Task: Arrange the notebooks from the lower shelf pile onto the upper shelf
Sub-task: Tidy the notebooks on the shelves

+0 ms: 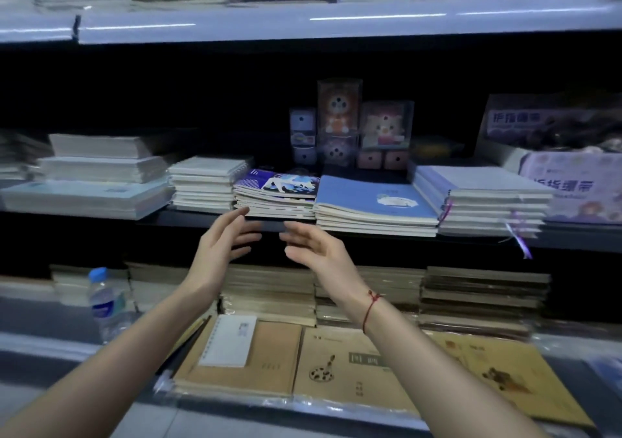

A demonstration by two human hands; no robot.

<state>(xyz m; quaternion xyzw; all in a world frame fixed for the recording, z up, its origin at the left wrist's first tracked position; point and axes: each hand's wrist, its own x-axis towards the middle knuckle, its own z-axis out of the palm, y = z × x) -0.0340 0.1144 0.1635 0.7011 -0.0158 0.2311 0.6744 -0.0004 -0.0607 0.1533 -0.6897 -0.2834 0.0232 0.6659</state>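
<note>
just below the upper shelf (269,225) edge, left hand (223,242) and right hand (313,247) hovered palms facing, fingers loose, holding nothing. sat directly under the purple-covered notebook stack (276,195); kraft notebooks (242,357) lay lower, nearer.

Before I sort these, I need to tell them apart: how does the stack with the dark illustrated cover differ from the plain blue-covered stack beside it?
The illustrated stack has a dark purple cover with a white and blue drawing; the blue stack is plain light blue with one small picture. The illustrated stack is narrower, the blue one wider. The illustrated stack's edges look uneven, the blue one's tidier. Both lie flat, side by side on the middle shelf, above the empty left hand and right hand.
</note>
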